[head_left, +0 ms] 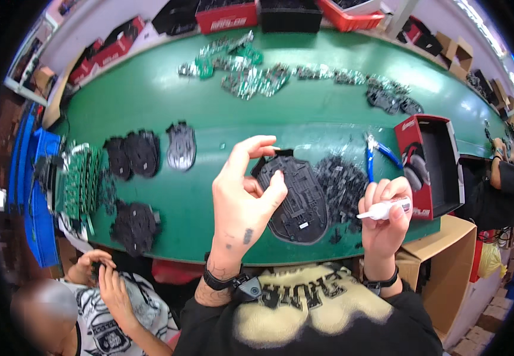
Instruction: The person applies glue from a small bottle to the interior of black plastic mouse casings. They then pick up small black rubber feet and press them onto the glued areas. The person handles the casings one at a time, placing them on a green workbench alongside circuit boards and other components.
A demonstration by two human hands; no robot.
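precision matters: left hand point(242, 199) pinches a tiny pale part above the black mouse shell point(297, 199) lying on the green counter point(150, 101); right hand point(384, 216) has its grip closed on a white tube point(382, 209). steady both wrists, dab sparingly.

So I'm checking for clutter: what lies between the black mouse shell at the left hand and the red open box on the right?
In the head view, a heap of small black parts and blue-handled pliers lie between the mouse shell and the red box.
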